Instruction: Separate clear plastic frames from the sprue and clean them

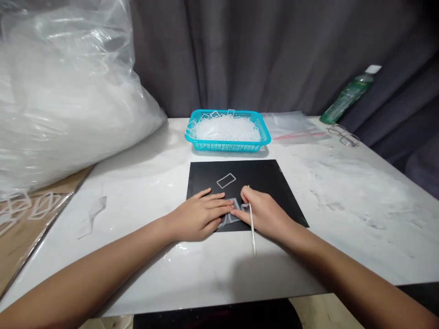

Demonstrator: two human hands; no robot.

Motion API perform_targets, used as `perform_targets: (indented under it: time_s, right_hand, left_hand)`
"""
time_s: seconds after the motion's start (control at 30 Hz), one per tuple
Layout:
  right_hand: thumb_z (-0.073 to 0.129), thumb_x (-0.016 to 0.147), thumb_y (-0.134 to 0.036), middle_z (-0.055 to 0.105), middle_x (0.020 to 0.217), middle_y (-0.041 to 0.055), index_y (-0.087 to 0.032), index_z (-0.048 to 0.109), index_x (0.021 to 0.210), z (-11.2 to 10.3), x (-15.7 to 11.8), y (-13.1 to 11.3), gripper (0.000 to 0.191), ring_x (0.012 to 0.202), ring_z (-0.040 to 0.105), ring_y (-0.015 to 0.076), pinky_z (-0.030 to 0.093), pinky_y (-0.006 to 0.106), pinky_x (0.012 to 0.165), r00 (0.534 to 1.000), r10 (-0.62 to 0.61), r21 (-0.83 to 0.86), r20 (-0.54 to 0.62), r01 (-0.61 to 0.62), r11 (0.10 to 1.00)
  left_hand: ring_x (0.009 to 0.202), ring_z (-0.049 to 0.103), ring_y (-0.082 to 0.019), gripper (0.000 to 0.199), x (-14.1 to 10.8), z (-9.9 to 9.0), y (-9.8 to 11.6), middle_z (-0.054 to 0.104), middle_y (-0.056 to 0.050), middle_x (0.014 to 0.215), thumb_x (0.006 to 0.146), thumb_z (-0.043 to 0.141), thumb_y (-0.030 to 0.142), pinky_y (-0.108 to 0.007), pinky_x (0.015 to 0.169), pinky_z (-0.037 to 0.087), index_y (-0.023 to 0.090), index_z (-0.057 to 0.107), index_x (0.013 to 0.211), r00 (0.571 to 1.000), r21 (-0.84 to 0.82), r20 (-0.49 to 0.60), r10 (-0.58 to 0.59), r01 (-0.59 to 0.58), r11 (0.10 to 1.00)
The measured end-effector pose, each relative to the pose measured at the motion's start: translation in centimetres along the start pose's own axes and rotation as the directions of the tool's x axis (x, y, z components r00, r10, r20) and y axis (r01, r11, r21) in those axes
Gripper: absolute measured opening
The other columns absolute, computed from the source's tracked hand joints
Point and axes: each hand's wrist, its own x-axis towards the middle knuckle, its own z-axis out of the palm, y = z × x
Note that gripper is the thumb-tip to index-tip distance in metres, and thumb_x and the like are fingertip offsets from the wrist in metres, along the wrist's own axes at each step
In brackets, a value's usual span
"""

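Note:
My left hand (202,214) lies flat with its fingers stretched out, the fingertips resting on a piece of clear plastic film (234,211). This film lies near the front edge of a black sheet (281,196), and parts of it are under my fingers. My right hand (262,210) is closed, its fingers curled around a thin white stick (253,235) that slants down toward the table's front. The right thumb reaches to the film beside the left fingertips. Beyond both hands, a thin white rectangular frame (226,181) lies alone on the black sheet.
A blue basket (228,147) full of white plastic frames stands behind the sheet. At left bulges a large clear bag (68,105) of white material; loose frames (44,204) lie on brown cardboard. A zip bag (291,125), eyeglasses (345,135) and a green bottle (350,96) sit at the back right.

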Motion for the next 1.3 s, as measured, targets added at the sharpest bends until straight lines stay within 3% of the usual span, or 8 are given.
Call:
perform_targets:
  time_s: [0.13,0.2,0.3,0.47,0.63,0.8,1.07,1.3]
  right_hand:
    - [0.053,0.088,-0.034,0.056,0.073,0.0041,-0.022,0.044,0.078,-0.3,-1.3,-1.0,0.018,0.067,0.051,0.0201,0.033,0.029,0.058,0.996,-0.033,-0.211,-0.083,0.015,0.977]
    - [0.047,0.09,-0.035,0.058,0.075,0.0064,-0.022,0.048,0.084,-0.2,-2.3,-2.1,0.014,0.071,0.053,0.0228,0.036,0.031,0.061,0.981,-0.03,-0.199,-0.191,-0.009,0.98]
    - [0.042,0.092,-0.032,0.061,0.078,0.0045,-0.023,0.047,0.099,0.8,-4.1,-4.0,0.013,0.064,0.055,0.0194,0.038,0.029,0.055,0.959,0.083,0.039,-0.27,-0.076,0.996]
    - [0.045,0.089,-0.028,0.057,0.062,-0.0037,-0.025,0.043,0.087,2.8,-5.3,-5.5,0.004,0.049,0.053,0.0134,0.037,0.023,0.047,0.948,0.296,0.343,-0.116,-0.241,0.908]
    - [0.053,0.081,-0.023,0.055,0.058,-0.0035,-0.023,0.049,0.073,3.1,-4.4,-5.0,0.01,0.051,0.051,0.0122,0.037,0.023,0.052,0.952,0.237,0.259,-0.196,-0.182,0.949]
    - [0.054,0.081,-0.02,0.058,0.06,-0.0027,-0.023,0.053,0.074,3.4,-3.8,-4.8,0.007,0.051,0.05,0.0119,0.037,0.022,0.052,0.949,0.204,0.191,-0.239,-0.16,0.968]
    - [0.052,0.084,-0.02,0.063,0.067,-0.0015,-0.023,0.05,0.073,3.4,-3.2,-5.1,0.011,0.058,0.056,0.0139,0.038,0.023,0.056,0.962,0.183,0.14,-0.201,-0.157,0.978]
    - [0.048,0.086,-0.019,0.057,0.063,-0.0017,-0.022,0.046,0.072,3.5,-3.4,-5.7,0.014,0.055,0.052,0.013,0.037,0.023,0.056,0.96,0.17,0.089,-0.223,-0.154,0.984]
  left_hand:
    - [0.141,0.026,-0.028,0.051,0.1,0.0,-0.2,0.043,-0.003,0.146,0.093,0.043,0.03,-0.055,0.114,0.013,0.029,0.036,0.143,0.999,-0.032,0.034,-0.031,0.032,0.999]
    - [0.142,0.023,-0.029,0.052,0.2,-0.2,-0.2,0.041,-0.002,0.147,0.093,0.043,0.031,-0.056,0.114,0.011,0.03,0.035,0.144,0.997,-0.033,0.057,-0.044,0.046,0.998]
    - [0.143,0.021,-0.03,0.053,0.5,-0.6,-0.2,0.04,-0.001,0.148,0.091,0.046,0.032,-0.058,0.114,0.011,0.03,0.035,0.143,0.995,-0.041,0.077,-0.059,0.062,0.997]
    - [0.141,0.026,-0.031,0.054,0.4,-0.8,-0.2,0.048,-0.002,0.142,0.085,0.056,0.033,-0.059,0.113,0.013,0.029,0.044,0.137,0.997,-0.058,0.01,-0.078,0.078,0.995]
    - [0.138,0.031,-0.033,0.051,0.1,-0.5,-0.1,0.054,-0.005,0.137,0.081,0.06,0.038,-0.059,0.112,0.016,0.025,0.053,0.13,0.993,-0.049,-0.062,-0.098,0.095,0.994]
    - [0.139,0.028,-0.035,0.054,0.1,-0.7,-0.3,0.051,-0.005,0.139,0.081,0.062,0.043,-0.063,0.11,0.014,0.028,0.052,0.131,0.995,-0.071,-0.044,-0.091,0.088,0.994]
    - [0.141,0.023,-0.037,0.055,0.1,-0.7,-0.8,0.042,-0.007,0.146,0.083,0.058,0.055,-0.066,0.109,0.012,0.027,0.054,0.13,0.997,-0.046,-0.013,-0.082,0.082,0.996]
    - [0.141,0.021,-0.038,0.059,0.2,-0.8,-0.8,0.04,-0.007,0.147,0.082,0.058,0.057,-0.067,0.108,0.011,0.028,0.052,0.132,0.996,-0.027,-0.005,-0.092,0.092,0.995]
